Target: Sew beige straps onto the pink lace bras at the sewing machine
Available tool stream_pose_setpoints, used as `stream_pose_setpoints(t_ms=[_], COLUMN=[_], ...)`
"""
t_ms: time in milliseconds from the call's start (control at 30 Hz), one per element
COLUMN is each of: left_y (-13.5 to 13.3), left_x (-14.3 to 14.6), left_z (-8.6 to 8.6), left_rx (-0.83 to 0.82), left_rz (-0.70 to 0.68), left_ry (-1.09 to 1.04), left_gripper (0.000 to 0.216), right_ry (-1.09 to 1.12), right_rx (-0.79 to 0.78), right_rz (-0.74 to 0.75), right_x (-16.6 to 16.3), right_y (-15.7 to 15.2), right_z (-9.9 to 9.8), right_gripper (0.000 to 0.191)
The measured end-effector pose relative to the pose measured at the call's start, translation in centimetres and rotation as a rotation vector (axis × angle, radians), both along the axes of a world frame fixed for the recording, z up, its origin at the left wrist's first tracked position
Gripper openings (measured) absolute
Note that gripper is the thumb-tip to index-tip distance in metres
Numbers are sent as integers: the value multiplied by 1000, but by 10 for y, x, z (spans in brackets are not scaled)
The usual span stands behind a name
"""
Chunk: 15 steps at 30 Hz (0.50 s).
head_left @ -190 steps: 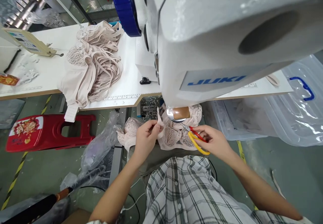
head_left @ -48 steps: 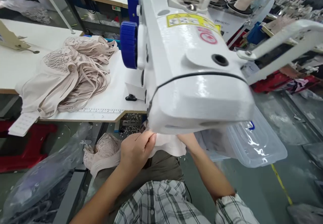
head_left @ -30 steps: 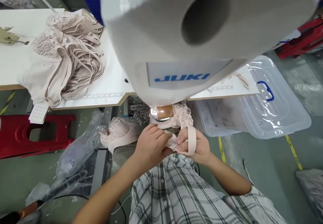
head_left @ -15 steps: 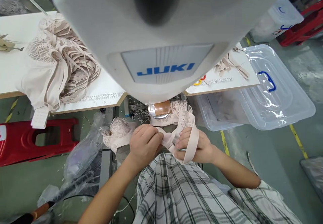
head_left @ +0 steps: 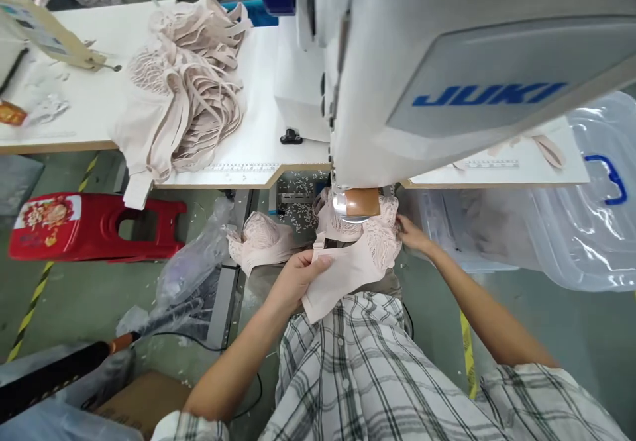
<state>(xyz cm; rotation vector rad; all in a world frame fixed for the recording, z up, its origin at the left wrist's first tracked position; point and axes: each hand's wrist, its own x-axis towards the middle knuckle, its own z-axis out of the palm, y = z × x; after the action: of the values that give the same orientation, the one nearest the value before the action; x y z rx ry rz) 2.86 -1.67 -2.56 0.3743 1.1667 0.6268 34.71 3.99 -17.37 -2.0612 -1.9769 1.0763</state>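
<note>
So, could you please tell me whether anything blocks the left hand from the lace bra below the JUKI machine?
Nothing visible does: the left hand pinches the lace bra by its plain band, thumb on top.

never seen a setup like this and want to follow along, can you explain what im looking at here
Every picture comes from one camera worn on a person's head, looking forward and down. There is no robot, just two bare hands. The big white machine marked JUKI appears to be a sewing machine. On the white table, at the picture's left, lies a pile of beige bras, partly over the front edge. The left hand pinches the plain band of a bra; the right hand is at its lace side, fingertips partly hidden.
</note>
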Motion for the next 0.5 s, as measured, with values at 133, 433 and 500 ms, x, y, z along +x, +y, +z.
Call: stream_pose_setpoints(t_ms=[133,433,500], left_y=[-3,22,37], left_x=[-1,-35,-38], left_z=[4,-11,-15], left_rx=[66,255,336], left_rz=[-21,-249,-271], left_ry=[22,422,610], left_gripper=[43,46,41], right_ry=[-127,-327,-218], right_rx=[-170,-230,-197], right_rz=[154,274,304], right_x=[1,67,65], right_y=[-1,-15,-24], right_z=[-16,71,107], right_gripper=[37,20,24])
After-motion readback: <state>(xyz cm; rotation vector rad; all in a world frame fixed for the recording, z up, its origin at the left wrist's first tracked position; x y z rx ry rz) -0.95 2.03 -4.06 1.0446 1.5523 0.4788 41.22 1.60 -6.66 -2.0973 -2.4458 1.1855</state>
